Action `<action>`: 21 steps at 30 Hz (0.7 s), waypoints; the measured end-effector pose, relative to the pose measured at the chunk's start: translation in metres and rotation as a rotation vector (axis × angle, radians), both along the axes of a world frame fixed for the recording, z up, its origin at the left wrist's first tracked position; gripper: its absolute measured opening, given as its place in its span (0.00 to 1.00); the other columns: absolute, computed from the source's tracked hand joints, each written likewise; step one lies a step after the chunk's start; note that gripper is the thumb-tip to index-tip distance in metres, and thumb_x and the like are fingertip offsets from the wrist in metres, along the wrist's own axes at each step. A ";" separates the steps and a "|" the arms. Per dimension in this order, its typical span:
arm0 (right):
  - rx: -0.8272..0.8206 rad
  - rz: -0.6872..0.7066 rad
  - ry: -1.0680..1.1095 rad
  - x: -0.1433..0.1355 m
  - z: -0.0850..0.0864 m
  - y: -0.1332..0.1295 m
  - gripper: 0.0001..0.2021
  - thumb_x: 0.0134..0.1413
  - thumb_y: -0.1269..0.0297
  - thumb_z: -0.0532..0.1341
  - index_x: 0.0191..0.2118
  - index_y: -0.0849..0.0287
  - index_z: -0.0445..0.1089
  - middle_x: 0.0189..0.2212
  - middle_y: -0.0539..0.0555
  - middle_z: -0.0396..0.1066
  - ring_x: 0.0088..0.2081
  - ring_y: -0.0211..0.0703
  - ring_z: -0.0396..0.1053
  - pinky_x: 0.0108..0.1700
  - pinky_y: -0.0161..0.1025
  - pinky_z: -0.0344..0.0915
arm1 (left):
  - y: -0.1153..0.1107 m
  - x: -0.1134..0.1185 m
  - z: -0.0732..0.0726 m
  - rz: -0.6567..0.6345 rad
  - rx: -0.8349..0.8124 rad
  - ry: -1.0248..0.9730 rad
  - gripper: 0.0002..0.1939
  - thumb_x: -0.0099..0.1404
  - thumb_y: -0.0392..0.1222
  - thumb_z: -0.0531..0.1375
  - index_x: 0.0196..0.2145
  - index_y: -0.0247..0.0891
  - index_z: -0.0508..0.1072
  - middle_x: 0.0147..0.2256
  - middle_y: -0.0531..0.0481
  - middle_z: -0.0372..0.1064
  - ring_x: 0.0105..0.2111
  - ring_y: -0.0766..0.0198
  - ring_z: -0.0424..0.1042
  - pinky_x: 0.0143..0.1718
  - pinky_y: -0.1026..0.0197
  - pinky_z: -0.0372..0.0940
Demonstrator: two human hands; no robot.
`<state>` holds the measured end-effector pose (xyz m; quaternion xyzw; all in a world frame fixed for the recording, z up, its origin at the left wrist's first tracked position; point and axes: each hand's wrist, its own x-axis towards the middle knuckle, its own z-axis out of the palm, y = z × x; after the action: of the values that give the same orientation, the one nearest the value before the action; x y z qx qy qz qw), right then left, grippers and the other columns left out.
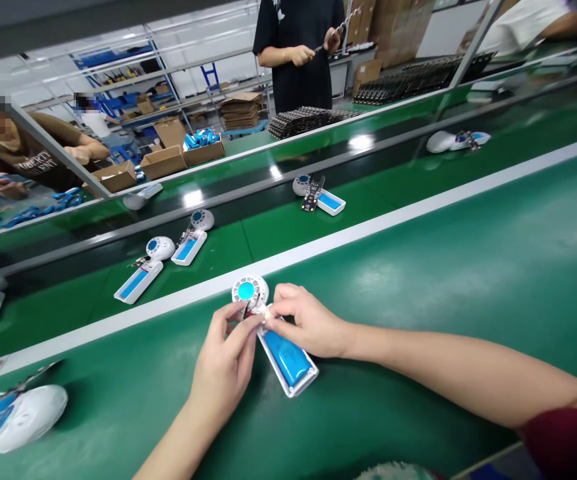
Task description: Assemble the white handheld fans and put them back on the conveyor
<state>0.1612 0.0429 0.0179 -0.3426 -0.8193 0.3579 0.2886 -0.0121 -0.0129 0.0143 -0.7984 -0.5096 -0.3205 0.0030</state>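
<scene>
In front of me on the green work surface lies an open white device housing [314, 373] with a round head and a long handle. A blue battery pack [288, 360] fills the handle, and the head carries a round turquoise disc [246, 290]. At the neck, my left hand [228, 350] is closed in a pinch around a thin dark circuit board [245, 310], seen nearly edge-on. Opposite it, the thumb and index finger of my right hand [313, 323] pinch a small white piece [267, 313]. Red wire shows between the hands; fingers hide the exact contact.
Another white housing [31, 417] lies at lower left. Beyond a white strip [358, 237], the green belt [248, 247] carries several similar units, one with a circuit board [312, 195] across it. Stacked boards [313, 120] and co-workers [298, 60] are on the far side.
</scene>
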 end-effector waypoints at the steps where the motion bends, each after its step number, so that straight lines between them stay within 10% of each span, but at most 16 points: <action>1: 0.105 -0.016 -0.064 0.000 -0.001 -0.002 0.10 0.53 0.68 0.56 0.24 0.62 0.68 0.25 0.49 0.57 0.31 0.36 0.55 0.35 0.36 0.51 | -0.001 0.000 0.001 0.019 -0.015 0.031 0.09 0.59 0.36 0.55 0.40 0.38 0.68 0.45 0.44 0.57 0.43 0.63 0.64 0.41 0.61 0.64; 10: 0.521 0.017 -0.215 -0.001 -0.017 -0.005 0.12 0.56 0.65 0.53 0.24 0.61 0.67 0.26 0.52 0.61 0.32 0.39 0.51 0.35 0.40 0.45 | -0.006 0.005 -0.002 0.182 -0.113 0.100 0.06 0.60 0.41 0.54 0.32 0.39 0.69 0.40 0.46 0.60 0.40 0.59 0.61 0.38 0.55 0.63; 21: -0.001 0.103 -0.007 -0.006 -0.025 0.001 0.12 0.56 0.66 0.54 0.24 0.61 0.69 0.25 0.48 0.55 0.32 0.36 0.57 0.36 0.35 0.52 | -0.004 0.005 -0.006 0.100 -0.202 -0.242 0.07 0.60 0.39 0.53 0.32 0.41 0.71 0.35 0.49 0.58 0.37 0.65 0.64 0.37 0.62 0.64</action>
<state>0.1549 0.0443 -0.0071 -0.3015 -0.8368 0.3713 0.2667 -0.0067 -0.0165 0.0083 -0.7239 -0.5750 -0.3608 -0.1229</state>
